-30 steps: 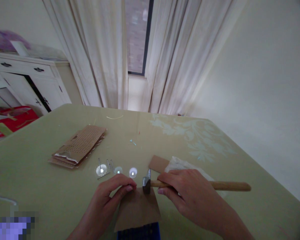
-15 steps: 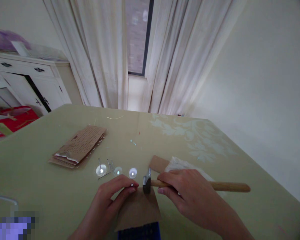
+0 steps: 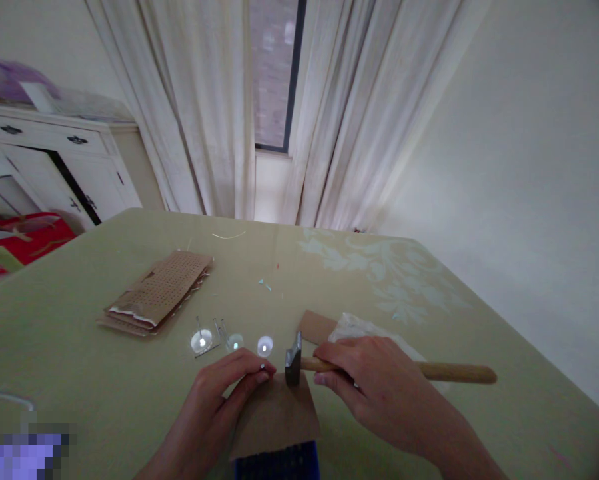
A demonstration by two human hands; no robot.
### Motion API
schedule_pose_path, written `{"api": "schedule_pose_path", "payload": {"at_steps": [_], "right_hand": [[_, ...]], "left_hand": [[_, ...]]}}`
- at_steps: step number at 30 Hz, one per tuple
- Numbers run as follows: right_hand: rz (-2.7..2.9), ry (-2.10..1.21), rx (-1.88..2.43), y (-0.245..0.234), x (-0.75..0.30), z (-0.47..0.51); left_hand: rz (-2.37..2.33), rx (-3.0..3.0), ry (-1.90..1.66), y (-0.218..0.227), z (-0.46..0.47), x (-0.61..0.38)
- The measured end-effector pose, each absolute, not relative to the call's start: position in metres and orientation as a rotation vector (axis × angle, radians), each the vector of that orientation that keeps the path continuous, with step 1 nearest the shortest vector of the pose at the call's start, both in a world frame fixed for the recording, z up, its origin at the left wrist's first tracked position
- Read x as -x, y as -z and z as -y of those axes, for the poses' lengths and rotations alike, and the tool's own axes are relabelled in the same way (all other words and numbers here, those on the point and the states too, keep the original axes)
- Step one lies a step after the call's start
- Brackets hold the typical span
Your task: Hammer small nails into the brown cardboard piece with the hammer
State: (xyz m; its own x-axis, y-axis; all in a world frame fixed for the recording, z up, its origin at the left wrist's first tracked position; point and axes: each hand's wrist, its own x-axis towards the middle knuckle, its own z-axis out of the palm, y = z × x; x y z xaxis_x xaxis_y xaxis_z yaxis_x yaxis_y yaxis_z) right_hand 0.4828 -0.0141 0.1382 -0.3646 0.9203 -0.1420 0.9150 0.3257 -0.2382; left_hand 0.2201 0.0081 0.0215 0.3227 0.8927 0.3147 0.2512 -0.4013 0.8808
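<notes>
Wood forms the handle (image 3: pixel 456 372) of the hammer, and the right hand (image 3: pixel 379 383) holds it close to the steel hammer head (image 3: pixel 293 365). The right grip is closed around the handle; the free end projects past the hand toward the right side of the bench (image 3: pixel 379 273). The hammer head stands with its thin edge upward and its blunt end down at the far edge of a brown cardboard sheet (image 3: pixel 279 417). Contact between the blunt end and the sheet cannot be determined.

The left hand (image 3: pixel 224 387) is positioned at the upper left corner of the sheet, just beside the hammer head. The left grip is closed, thumb against index finger, on a nail (image 3: pixel 262 366); only a small bright spot of it shows. The cardboard sheet overlaps a dark blue object (image 3: pixel 279 463) at the near edge of the view.

Beyond the left hand, three round pale discs (image 3: pixel 264 346) lie in a row, with several loose nails (image 3: pixel 207 351) around the leftmost two. Farther left lies a stack of perforated cardboard (image 3: pixel 162 290) with torn edges. Beyond the right hand, a small cardboard piece (image 3: pixel 316 327) lies partly under a clear plastic bag (image 3: pixel 352 325).
</notes>
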Motion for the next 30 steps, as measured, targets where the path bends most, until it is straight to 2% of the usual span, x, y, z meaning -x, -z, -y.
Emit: {"api": "schedule_pose_path", "payload": {"at_steps": [30], "right_hand": [[2.547, -0.421, 1.731, -0.138, -0.4835, 0.0134]], "left_hand": [[-1.044, -1.822, -1.109, -0.0233, -0.0077, -0.2221]]}}
